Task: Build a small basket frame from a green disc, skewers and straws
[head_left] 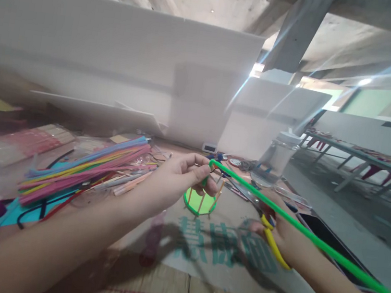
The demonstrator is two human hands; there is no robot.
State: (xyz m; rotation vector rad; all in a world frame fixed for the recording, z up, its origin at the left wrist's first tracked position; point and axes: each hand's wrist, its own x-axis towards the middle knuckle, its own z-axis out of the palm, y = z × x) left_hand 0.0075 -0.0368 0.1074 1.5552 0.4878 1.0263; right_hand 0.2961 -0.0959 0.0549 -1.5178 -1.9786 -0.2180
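Your left hand (195, 173) gripped the green pipe cleaner (265, 193) near its bend; your right hand (284, 232) held scissors (273, 248); firm pinching suited flexible material.

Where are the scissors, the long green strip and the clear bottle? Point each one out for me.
Scissors (275, 248): head view, on the yellow handle.
Long green strip (300, 229): head view, on its straight length, between its bent end and the picture's edge.
Clear bottle (276, 159): head view, on its side below the lid.
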